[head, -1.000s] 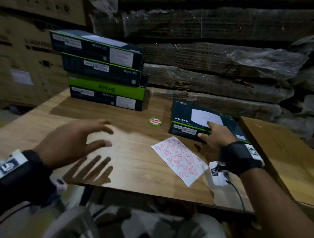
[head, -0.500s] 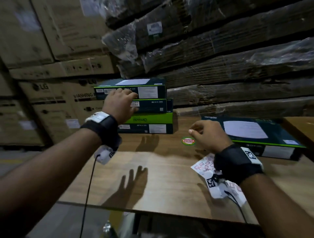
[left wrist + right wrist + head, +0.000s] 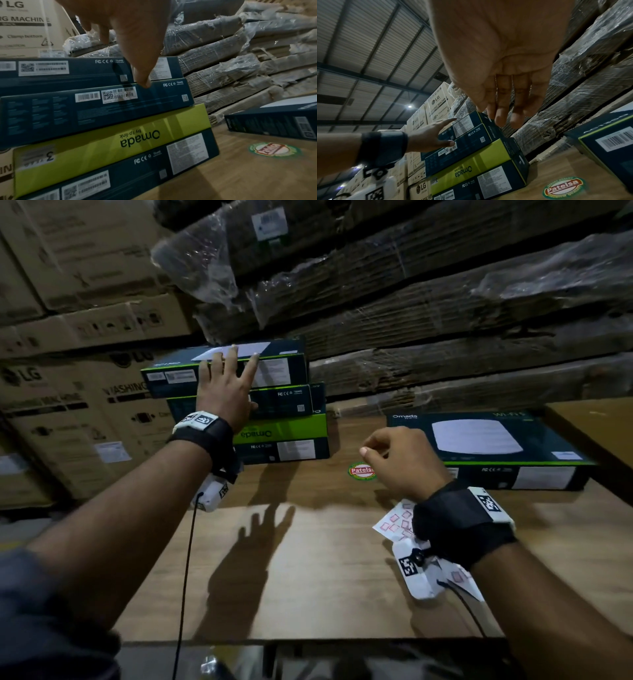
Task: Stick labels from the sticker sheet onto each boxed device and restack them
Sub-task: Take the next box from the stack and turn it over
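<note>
A stack of several dark blue and green device boxes [image 3: 284, 436] stands at the table's back left. My left hand [image 3: 239, 378] reaches to its top box [image 3: 277, 369]: straight, spread fingers lie over the top front edge. The thumb [image 3: 142, 77] points at the seam above the second box [image 3: 96, 108]. My right hand [image 3: 400, 460] hovers above the table with loosely curled fingers [image 3: 503, 115] and holds nothing. One more device box [image 3: 479, 436] lies flat at the right. The white sticker sheet [image 3: 394, 523] with red labels lies on the table, mostly hidden under my right wrist.
A round Patelsa logo [image 3: 359, 471] marks the wooden table [image 3: 325, 577] between the stack and the single box. Plastic-wrapped flat cardboard bundles [image 3: 445, 320] rise behind the table. Large LG cartons [image 3: 68, 392] stand at the left. A second wooden surface [image 3: 596, 426] adjoins at the far right.
My left hand rose from above the table to the stack and now spreads its fingers over the top box. My right hand left the single box and lifted over the table.
</note>
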Demonstrator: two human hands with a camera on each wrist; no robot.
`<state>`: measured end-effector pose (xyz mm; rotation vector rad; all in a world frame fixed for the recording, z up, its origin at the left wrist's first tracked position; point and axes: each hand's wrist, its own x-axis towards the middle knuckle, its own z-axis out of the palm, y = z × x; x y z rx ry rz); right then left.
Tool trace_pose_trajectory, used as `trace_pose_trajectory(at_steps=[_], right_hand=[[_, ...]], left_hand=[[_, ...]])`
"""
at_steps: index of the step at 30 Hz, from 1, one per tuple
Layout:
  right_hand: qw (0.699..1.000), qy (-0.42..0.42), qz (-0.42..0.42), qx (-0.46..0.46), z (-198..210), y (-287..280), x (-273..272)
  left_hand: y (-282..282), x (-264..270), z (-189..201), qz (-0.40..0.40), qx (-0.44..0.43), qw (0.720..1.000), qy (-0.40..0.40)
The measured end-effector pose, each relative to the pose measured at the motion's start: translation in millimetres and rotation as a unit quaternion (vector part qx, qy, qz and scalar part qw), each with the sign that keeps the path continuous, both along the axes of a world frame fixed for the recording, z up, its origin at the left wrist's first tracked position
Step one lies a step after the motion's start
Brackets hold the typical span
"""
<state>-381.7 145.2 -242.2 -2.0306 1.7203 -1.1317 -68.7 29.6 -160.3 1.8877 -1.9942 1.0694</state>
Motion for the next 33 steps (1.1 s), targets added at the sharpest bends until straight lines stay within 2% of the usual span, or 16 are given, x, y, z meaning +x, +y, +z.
trace_pose_trajectory(at_steps=[6, 16, 23, 26, 29, 33], right_hand=[[1.0, 0.002, 0.002, 0.0, -3, 2, 0], [1.0, -0.009, 0.019, -0.011, 4, 5, 10], [0.999, 0.001, 0.031, -0.012, 9, 12, 13], [0.999, -0.003, 0.038, -0.031, 17, 17, 11], [0.998, -0.008, 0.04, -0.056, 20, 22, 8], [0.997, -0.018, 0.028, -0.067, 20, 28, 9]], left_hand=[[-26, -5, 0, 0.019, 0.014, 1.0, 0.007], [-22, -7, 9, 0.013, 0.017, 0.999, 0.03], [-6, 8, -2, -0.06, -0.022, 0.998, 0.015], [8, 22, -9, -0.123, -0.068, 0.99, 0.025], [35, 34, -15, -0.187, -0.104, 0.976, 0.039], [95, 45, -21, -0.233, -0.081, 0.965, 0.089]])
